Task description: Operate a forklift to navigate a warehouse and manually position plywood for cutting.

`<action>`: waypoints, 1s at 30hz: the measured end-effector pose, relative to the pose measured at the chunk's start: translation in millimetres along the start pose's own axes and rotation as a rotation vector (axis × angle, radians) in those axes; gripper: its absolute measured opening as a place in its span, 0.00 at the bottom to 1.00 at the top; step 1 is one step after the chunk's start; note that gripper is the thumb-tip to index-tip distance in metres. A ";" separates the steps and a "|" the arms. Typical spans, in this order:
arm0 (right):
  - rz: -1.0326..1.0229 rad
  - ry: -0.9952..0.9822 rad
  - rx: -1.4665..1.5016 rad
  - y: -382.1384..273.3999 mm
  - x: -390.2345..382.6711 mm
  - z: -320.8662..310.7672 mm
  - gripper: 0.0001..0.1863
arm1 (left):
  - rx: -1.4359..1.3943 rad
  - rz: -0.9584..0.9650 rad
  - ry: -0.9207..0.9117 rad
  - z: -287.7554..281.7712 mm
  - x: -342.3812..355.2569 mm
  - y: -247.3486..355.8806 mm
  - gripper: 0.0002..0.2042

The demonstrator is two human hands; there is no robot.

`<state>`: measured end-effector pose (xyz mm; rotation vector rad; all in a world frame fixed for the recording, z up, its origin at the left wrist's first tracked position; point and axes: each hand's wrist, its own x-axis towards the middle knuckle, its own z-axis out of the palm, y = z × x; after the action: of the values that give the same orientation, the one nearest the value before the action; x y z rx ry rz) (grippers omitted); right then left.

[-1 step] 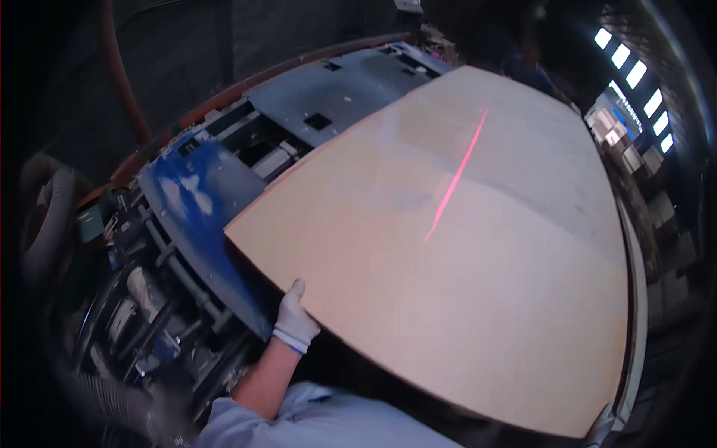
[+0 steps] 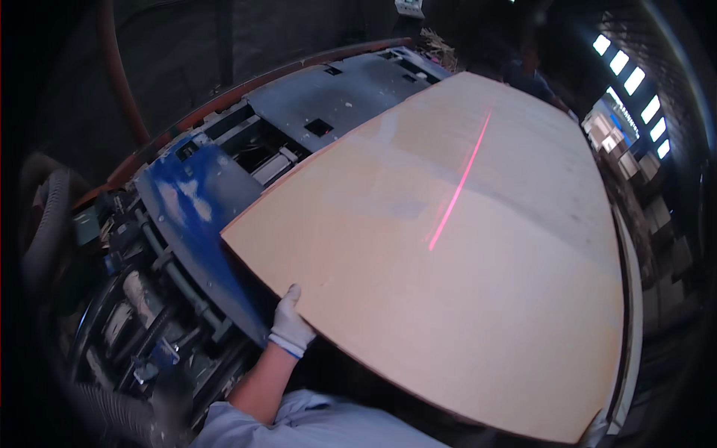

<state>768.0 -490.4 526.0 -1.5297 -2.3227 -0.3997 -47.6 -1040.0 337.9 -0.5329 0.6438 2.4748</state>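
Observation:
A large pale plywood sheet (image 2: 515,313) spreads across the view, with a bright pink-red light line running along its surface. My left hand (image 2: 291,325), in a white glove with a blue-edged cuff, grips the sheet's near edge. The thumb lies on top and the other fingers are hidden underneath. At the near right corner, my gloved right hand (image 2: 595,429) holds the sheet's edge. Only a small part of that hand shows, and its fingers are mostly hidden.
Left of the sheet lies a blue-grey metal machine bed (image 2: 299,97) with square openings. Pipes and a ribbed hose (image 2: 112,403) crowd the lower left. Another person (image 2: 526,75) stands beyond the far end. Stacked boards (image 2: 631,164) line the right side.
The sheet appears slightly lower and farther left in the view, and my left hand has shifted a little with it. Both hands keep their places on its edge.

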 end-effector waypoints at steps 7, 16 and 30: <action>0.266 -0.441 -0.195 -65.1 -56.9 26.7 0.38 | 0.047 0.083 0.033 -5.2 32.1 96.7 0.27; 0.364 -0.210 0.653 -390.8 -128.6 -46.8 0.35 | 0.365 0.549 -0.060 1.8 160.9 395.6 0.25; 0.343 -1.261 0.960 -675.0 -185.0 53.2 0.37 | 0.242 0.453 0.433 -175.9 39.9 332.5 0.51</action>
<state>207.6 -881.4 365.4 -1.6833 -2.1157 1.9430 -227.8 -1368.7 286.7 -0.9208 1.3450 2.6467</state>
